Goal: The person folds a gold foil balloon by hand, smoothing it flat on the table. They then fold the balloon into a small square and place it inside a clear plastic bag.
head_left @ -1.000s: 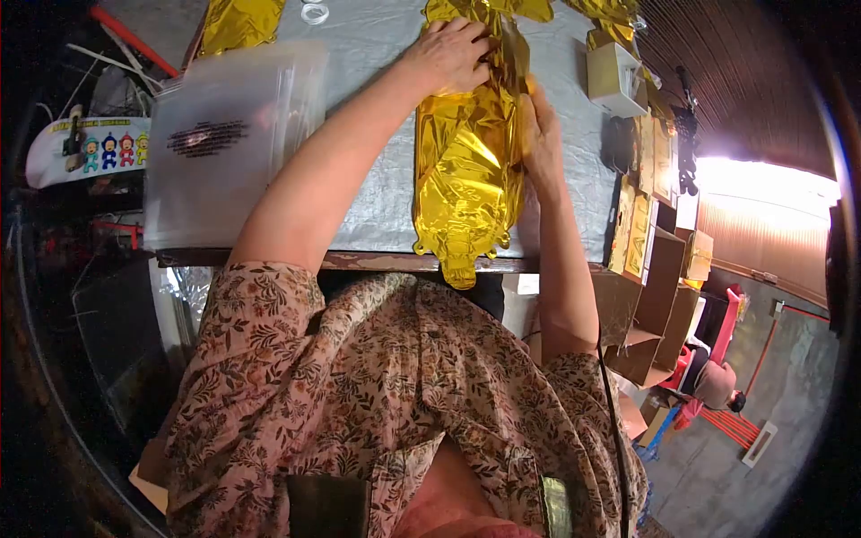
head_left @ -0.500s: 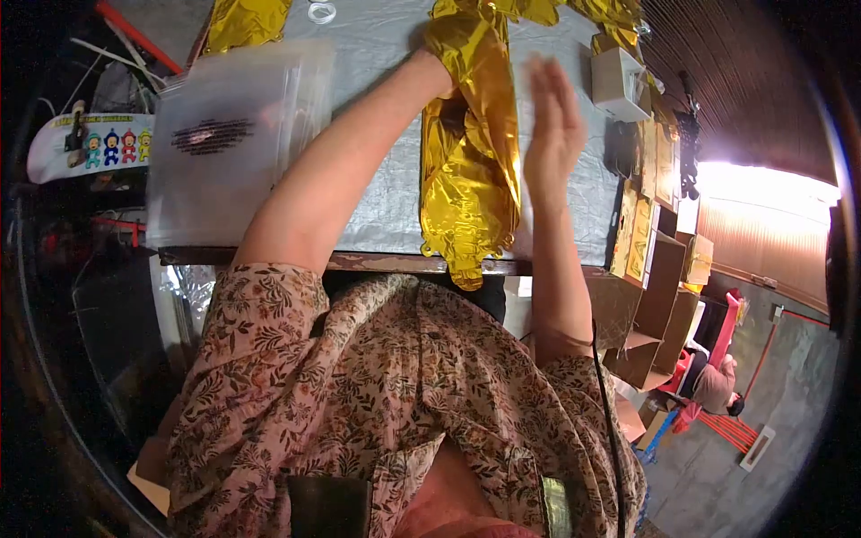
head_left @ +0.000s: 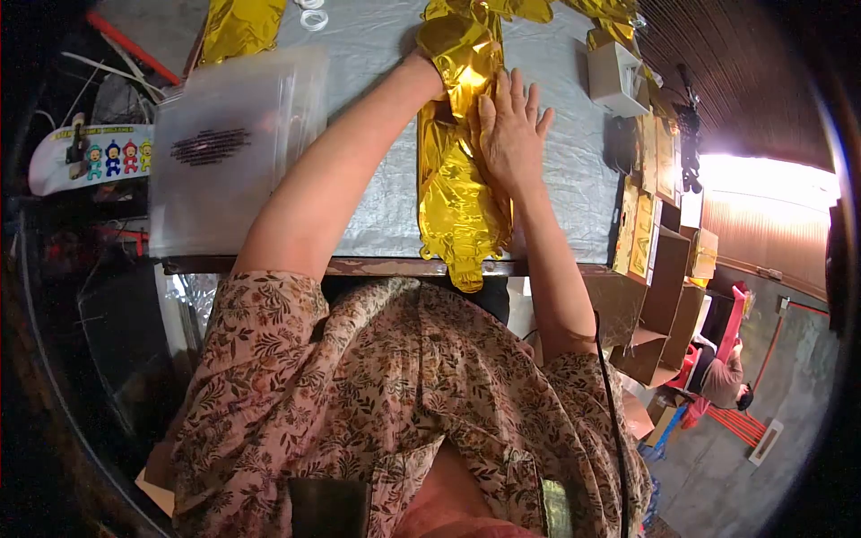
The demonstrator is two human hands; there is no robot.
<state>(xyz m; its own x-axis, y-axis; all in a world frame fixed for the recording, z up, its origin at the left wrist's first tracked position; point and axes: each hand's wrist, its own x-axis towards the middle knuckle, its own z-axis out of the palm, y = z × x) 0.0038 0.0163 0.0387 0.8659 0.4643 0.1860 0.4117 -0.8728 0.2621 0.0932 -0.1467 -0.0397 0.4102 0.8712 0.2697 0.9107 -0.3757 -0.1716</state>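
A flat gold foil piece [head_left: 457, 202], which looks like a deflated foil balloon, lies lengthwise on the grey-covered table [head_left: 368, 197]. Its narrow near end hangs over the table's front edge. My left hand [head_left: 434, 75] reaches under a raised fold of the foil, so its fingers are hidden and their grip does not show. Along the foil's right edge rests my right hand [head_left: 513, 134], open and flat with its fingers spread, touching the foil.
Clear plastic bags [head_left: 211, 193] lie stacked at left. White rings [head_left: 312, 18] and more gold foil [head_left: 240, 31] are at the far side. A white box [head_left: 617, 79] and cardboard boxes [head_left: 659, 305] stand at right. Another person [head_left: 722, 381] is in the right background.
My right hand has moved left and come down from above the table onto the foil's right edge. The raised foil over my left hand has folded further leftward.
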